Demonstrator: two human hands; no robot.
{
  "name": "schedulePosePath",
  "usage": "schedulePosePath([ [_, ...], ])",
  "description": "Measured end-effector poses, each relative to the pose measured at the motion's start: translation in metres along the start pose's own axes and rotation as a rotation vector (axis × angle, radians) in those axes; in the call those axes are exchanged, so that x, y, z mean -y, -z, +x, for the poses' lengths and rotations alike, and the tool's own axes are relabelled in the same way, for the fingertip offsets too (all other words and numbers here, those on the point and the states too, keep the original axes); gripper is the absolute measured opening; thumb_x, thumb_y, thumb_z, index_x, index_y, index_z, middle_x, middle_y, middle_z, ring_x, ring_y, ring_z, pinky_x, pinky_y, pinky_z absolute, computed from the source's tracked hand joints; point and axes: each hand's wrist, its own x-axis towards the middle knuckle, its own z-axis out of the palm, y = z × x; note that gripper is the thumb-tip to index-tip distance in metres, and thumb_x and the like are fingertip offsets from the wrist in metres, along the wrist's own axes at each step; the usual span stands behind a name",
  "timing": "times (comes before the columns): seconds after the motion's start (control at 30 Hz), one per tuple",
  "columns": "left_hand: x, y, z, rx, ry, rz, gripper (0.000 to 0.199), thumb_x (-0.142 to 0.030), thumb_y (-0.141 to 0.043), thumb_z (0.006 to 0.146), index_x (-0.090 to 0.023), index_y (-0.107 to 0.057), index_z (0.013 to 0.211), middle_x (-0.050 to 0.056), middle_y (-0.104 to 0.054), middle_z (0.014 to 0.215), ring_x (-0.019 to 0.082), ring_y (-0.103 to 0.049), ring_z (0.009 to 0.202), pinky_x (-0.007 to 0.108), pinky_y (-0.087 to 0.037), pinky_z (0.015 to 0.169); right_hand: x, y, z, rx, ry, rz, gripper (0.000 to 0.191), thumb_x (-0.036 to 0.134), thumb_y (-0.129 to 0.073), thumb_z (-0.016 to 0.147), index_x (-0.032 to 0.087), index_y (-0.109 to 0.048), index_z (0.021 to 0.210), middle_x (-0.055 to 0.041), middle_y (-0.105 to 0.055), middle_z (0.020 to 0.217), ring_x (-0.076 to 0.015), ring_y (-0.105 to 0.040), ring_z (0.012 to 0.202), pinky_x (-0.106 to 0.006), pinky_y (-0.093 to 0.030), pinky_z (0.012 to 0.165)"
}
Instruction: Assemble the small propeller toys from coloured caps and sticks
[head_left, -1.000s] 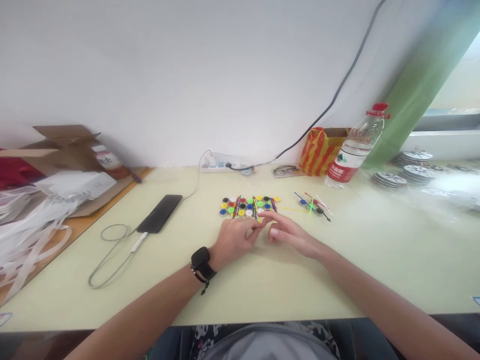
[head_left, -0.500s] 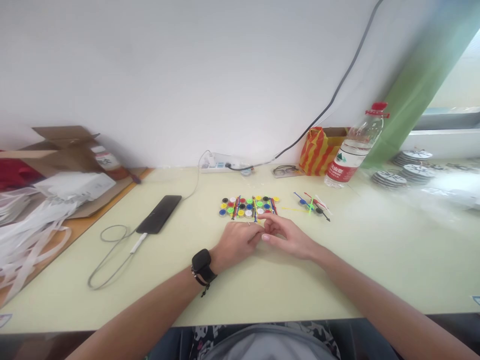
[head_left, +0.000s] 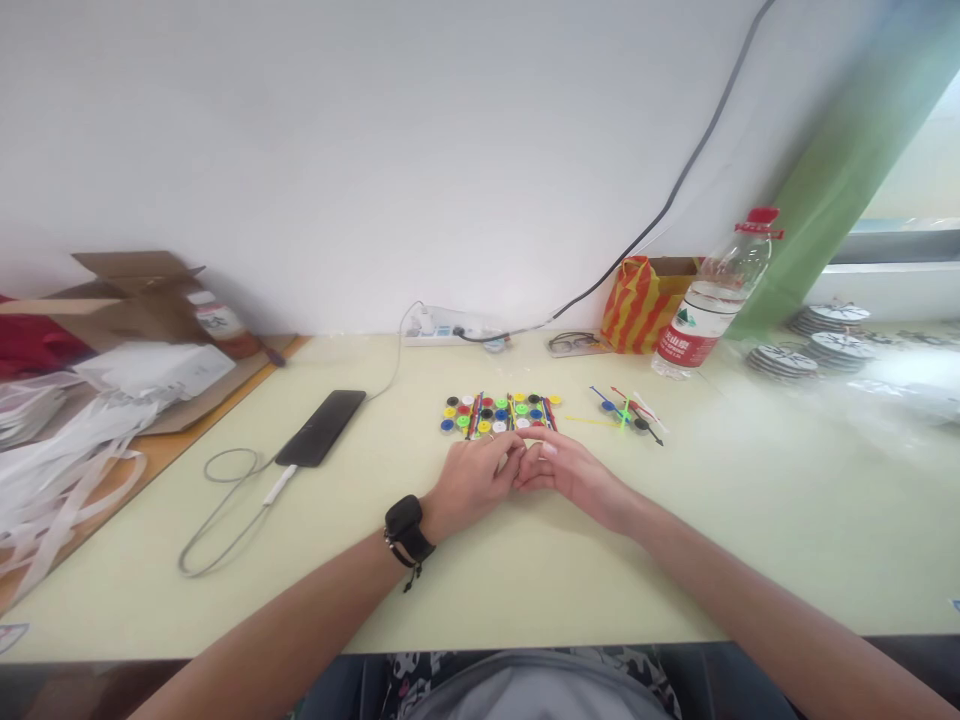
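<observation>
My left hand [head_left: 472,478], with a black watch [head_left: 403,517] on its wrist, is closed with its fingers curled down. My right hand [head_left: 581,478] meets it fingertip to fingertip, its fingers bent inward and its thumb folded over. Whatever may lie between the fingers is hidden. Just beyond the hands lie rows of coloured round discs [head_left: 501,401], with bundles of thin coloured pointers [head_left: 511,410] between them; my hands cover the near edge. Right of these, loose arrow-shaped pointers [head_left: 637,409] lie spread out with a few discs.
At left a black phone [head_left: 321,428] lies on its cable, beside a cardboard box [head_left: 139,295] and white straps [head_left: 67,490]. A power strip [head_left: 433,334], glasses [head_left: 574,343], striped bag [head_left: 637,305] and tilted-looking water bottle [head_left: 709,300] line the wall. Stacked round discs [head_left: 784,360] stand at right.
My right thumb has moved up and away from the left fingers, folding over its own fingers. Both hands have shifted slightly toward the discs. The things on the table have stayed put.
</observation>
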Motion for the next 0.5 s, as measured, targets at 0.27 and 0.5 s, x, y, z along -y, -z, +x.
schedulePosePath([
  [0.27, 0.000, -0.001, 0.000, -0.025, 0.076, -0.081, 0.011, -0.026, -0.050, 0.099, -0.024, -0.060, 0.098, -0.005, -0.072, 0.082, 0.012, -0.060, 0.062, 0.029, -0.036, 0.062, 0.013, 0.013, 0.002, -0.216, 0.165, -0.557, 0.032, 0.044, -0.064, 0.096, 0.023, -0.067, 0.119, -0.0041, -0.069, 0.093, -0.0209, -0.067, 0.089, -0.036, -0.053, 0.082],
  [0.5, 0.001, -0.001, -0.001, 0.034, 0.109, -0.181, 0.007, -0.027, -0.056, 0.092, -0.023, -0.061, 0.089, -0.005, -0.070, 0.077, 0.012, -0.058, 0.061, 0.027, -0.039, 0.061, 0.021, 0.078, 0.003, -0.613, 0.203, -1.414, 0.013, 0.026, -0.058, 0.091, 0.021, -0.070, 0.095, -0.0069, -0.073, 0.092, -0.0260, -0.064, 0.094, -0.041, -0.048, 0.086],
])
